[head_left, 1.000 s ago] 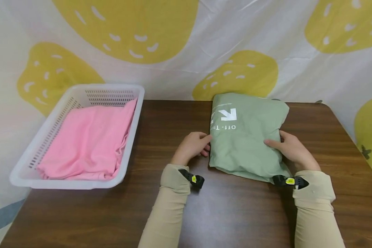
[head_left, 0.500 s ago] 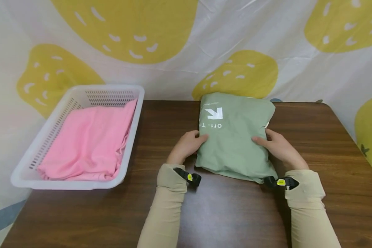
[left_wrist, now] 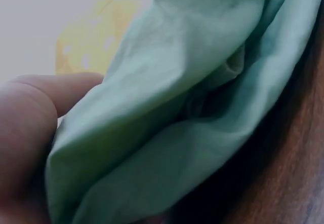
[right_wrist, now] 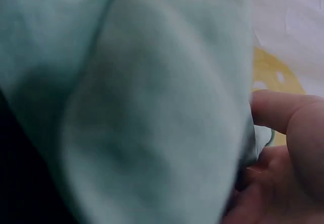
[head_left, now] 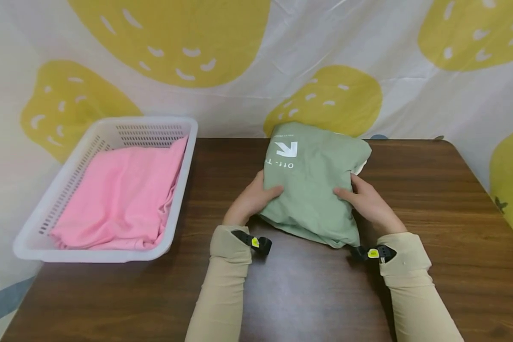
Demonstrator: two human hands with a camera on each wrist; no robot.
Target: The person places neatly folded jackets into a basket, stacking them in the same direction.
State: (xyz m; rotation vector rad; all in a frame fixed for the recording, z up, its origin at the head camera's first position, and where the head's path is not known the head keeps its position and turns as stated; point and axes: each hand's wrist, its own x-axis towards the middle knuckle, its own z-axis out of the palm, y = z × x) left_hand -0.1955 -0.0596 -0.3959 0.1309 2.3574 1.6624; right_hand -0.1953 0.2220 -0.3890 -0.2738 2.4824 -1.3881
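Note:
A folded green shirt (head_left: 312,190) with a white arrow and lettering on its upper left lies between my hands in the head view. My left hand (head_left: 252,197) grips its left side, thumb on top and fingers hidden beneath. On the right side, my right hand (head_left: 369,202) holds it the same way, its thumb over the cloth. The left wrist view shows the shirt's layered folds (left_wrist: 152,133) with a dark shadow between them and the wooden table. Cloth fills most of the right wrist view, beside the right thumb (right_wrist: 283,112).
At the left stands a white plastic basket (head_left: 181,190) with a folded pink cloth (head_left: 119,194) inside. The brown wooden table (head_left: 436,190) ends at a white curtain (head_left: 222,114) printed with large yellow fruit shapes.
Both hands have brought the green shirt to the left, and it now sits slightly turned. The left hand, at first only touching the shirt's edge, has taken hold of it.

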